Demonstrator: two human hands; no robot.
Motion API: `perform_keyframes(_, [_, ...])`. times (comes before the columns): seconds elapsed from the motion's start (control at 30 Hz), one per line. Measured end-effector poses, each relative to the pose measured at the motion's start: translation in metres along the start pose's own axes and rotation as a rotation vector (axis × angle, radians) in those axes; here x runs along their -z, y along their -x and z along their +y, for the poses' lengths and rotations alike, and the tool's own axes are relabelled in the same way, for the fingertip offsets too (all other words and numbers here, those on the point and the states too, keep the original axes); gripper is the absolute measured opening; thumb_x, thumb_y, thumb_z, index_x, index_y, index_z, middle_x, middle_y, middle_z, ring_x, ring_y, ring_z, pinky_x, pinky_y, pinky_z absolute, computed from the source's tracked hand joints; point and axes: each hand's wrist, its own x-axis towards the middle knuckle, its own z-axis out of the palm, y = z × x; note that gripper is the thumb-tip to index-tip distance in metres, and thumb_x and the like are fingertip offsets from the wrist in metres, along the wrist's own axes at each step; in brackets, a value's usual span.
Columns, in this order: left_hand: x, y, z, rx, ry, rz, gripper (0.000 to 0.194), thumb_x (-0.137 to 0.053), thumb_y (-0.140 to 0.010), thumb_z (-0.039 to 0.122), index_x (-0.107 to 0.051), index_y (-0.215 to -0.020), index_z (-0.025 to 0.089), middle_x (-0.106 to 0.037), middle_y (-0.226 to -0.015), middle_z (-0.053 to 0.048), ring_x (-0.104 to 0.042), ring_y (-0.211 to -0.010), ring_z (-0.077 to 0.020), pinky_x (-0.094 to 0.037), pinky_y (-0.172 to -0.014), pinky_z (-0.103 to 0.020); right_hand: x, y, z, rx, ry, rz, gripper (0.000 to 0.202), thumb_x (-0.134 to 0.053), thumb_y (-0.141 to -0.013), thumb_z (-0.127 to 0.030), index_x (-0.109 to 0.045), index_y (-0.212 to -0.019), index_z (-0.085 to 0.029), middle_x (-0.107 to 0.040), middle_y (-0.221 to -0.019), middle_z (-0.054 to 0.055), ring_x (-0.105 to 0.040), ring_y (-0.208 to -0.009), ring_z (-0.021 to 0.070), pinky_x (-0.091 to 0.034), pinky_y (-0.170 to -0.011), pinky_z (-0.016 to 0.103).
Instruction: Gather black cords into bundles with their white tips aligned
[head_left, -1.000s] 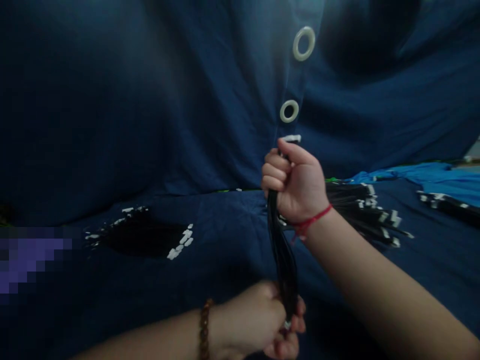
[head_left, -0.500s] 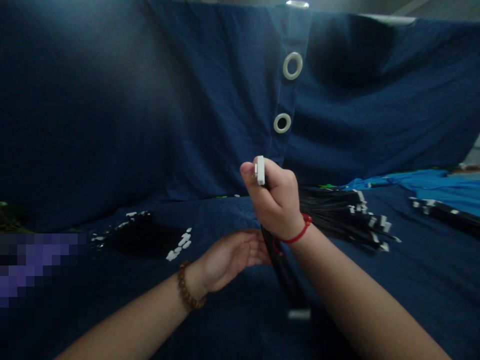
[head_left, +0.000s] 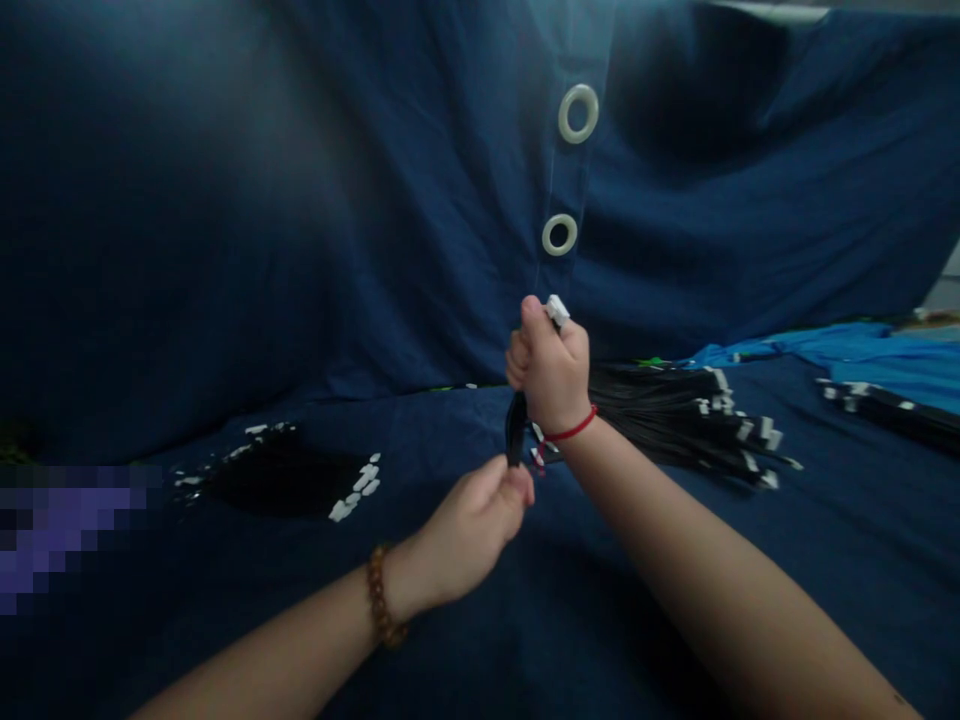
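My right hand (head_left: pixel 551 370), with a red string bracelet, is closed around a black cable (head_left: pixel 515 430) near its white connector (head_left: pixel 557 310), which pokes out above the fist. Lower down and to the left, my left hand (head_left: pixel 476 525), wearing a brown bead bracelet, grips the same cable just under the right fist. The part of the cable inside each hand is hidden. Behind my right wrist lies a fanned bundle of black cables (head_left: pixel 660 415) with white ends.
Another dark cable bundle (head_left: pixel 277 475) with white ends lies at the left. Blue cables (head_left: pixel 855 350) and a black bundle (head_left: pixel 907 415) are at the right. Behind hangs a dark blue cloth (head_left: pixel 420 200) with two pale rings (head_left: pixel 559 235).
My left hand has closed on the cable from an open pose. My right fist has turned and risen slightly, and the cable's lower end no longer hangs in front of my right forearm.
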Motion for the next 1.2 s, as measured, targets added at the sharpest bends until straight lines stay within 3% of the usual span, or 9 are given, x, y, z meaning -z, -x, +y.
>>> perform_keyframes(0.17, [-0.002,0.015,0.010,-0.226,-1.079,-0.041,0.028,-0.035,-0.088,0.040,-0.049,-0.085,0.016,-0.058,-0.070,-0.006,-0.055,-0.060,-0.0165,-0.041,-0.055,-0.026,-0.018,0.004,0.005,-0.322,-0.117,-0.050,0.046,-0.034,-0.089,-0.049,-0.020,-0.056,-0.021,-0.017,-0.039,-0.011,-0.017,-0.029,0.0043,-0.015,-0.029,0.018])
perform_keyframes(0.33, [0.015,0.013,0.023,-0.340,-1.713,-0.012,0.033,-0.022,-0.091,0.039,-0.049,-0.088,0.019,-0.064,-0.070,-0.005,-0.064,-0.063,-0.0202,-0.046,-0.055,-0.028,0.003,-0.009,0.020,-0.438,0.001,-0.056,0.039,-0.037,-0.092,-0.042,-0.047,-0.069,-0.013,-0.035,-0.049,-0.008,-0.028,-0.034,0.0026,-0.028,-0.034,0.015])
perform_keyframes(0.43, [0.050,0.002,0.026,-0.272,-1.849,0.196,0.035,-0.021,-0.091,0.035,-0.050,-0.090,0.016,-0.064,-0.065,-0.010,-0.064,-0.058,-0.0279,-0.046,-0.049,-0.034,0.026,-0.023,0.034,-0.404,0.153,-0.030,0.027,-0.044,-0.091,-0.036,-0.054,-0.093,-0.011,-0.054,-0.074,0.000,-0.050,-0.054,0.0068,-0.044,-0.048,0.020])
perform_keyframes(0.57, [0.090,-0.006,0.028,-0.215,-1.954,0.342,0.032,-0.027,-0.090,0.031,-0.054,-0.087,0.013,-0.063,-0.058,-0.012,-0.063,-0.053,-0.0297,-0.044,-0.047,-0.035,0.039,-0.025,0.042,-0.262,0.403,-0.103,0.027,-0.050,-0.088,-0.030,-0.050,-0.110,-0.013,-0.053,-0.105,0.007,-0.056,-0.086,0.0167,-0.049,-0.072,0.034])
perform_keyframes(0.77, [0.082,0.004,0.045,-0.351,-2.029,0.345,0.025,-0.032,-0.090,0.028,-0.054,-0.091,0.016,-0.065,-0.077,-0.008,-0.063,-0.071,-0.0234,-0.044,-0.061,-0.033,0.000,0.008,0.021,-0.014,0.663,-0.709,0.024,-0.056,-0.084,-0.028,-0.056,-0.103,-0.013,-0.057,-0.102,0.006,-0.056,-0.092,0.0182,-0.045,-0.081,0.039])
perform_keyframes(0.87, [0.084,0.013,0.063,-0.414,-2.051,0.354,0.023,-0.042,-0.087,0.032,-0.055,-0.095,0.016,-0.062,-0.095,-0.010,-0.056,-0.095,-0.0265,-0.038,-0.084,-0.040,-0.008,0.011,0.009,0.017,0.812,-0.836,0.023,-0.053,-0.086,-0.028,-0.055,-0.103,-0.013,-0.059,-0.096,0.005,-0.058,-0.083,0.0154,-0.048,-0.075,0.035])
perform_keyframes(0.93, [0.099,0.019,0.074,-0.381,-2.045,0.443,0.036,-0.047,-0.084,0.035,-0.048,-0.112,0.013,-0.052,-0.117,-0.016,-0.042,-0.114,-0.0308,-0.027,-0.095,-0.044,0.005,0.002,0.003,-0.003,0.964,-0.783,0.022,-0.049,-0.089,-0.029,-0.056,-0.101,-0.013,-0.059,-0.094,0.004,-0.058,-0.082,0.0148,-0.048,-0.075,0.034])
perform_keyframes(1.0, [0.123,0.025,0.080,-0.105,-1.967,0.531,0.050,-0.047,-0.084,0.033,-0.034,-0.129,0.014,-0.039,-0.133,-0.016,-0.029,-0.125,-0.0299,-0.020,-0.100,-0.044,0.030,-0.012,0.000,-0.054,1.165,-0.622,0.022,-0.047,-0.090,-0.031,-0.057,-0.098,-0.013,-0.059,-0.093,0.005,-0.057,-0.084,0.0160,-0.046,-0.078,0.037])
perform_keyframes(1.2, [0.184,0.022,0.051,0.434,-1.785,0.246,0.039,-0.073,-0.056,0.034,-0.065,-0.094,0.027,-0.064,-0.099,-0.009,-0.053,-0.097,-0.0347,-0.039,-0.080,-0.046,0.115,-0.034,0.029,-0.269,1.639,-0.099,0.027,-0.050,-0.088,-0.030,-0.054,-0.109,-0.014,-0.050,-0.117,0.009,-0.045,-0.110,0.0244,-0.034,-0.092,0.049])
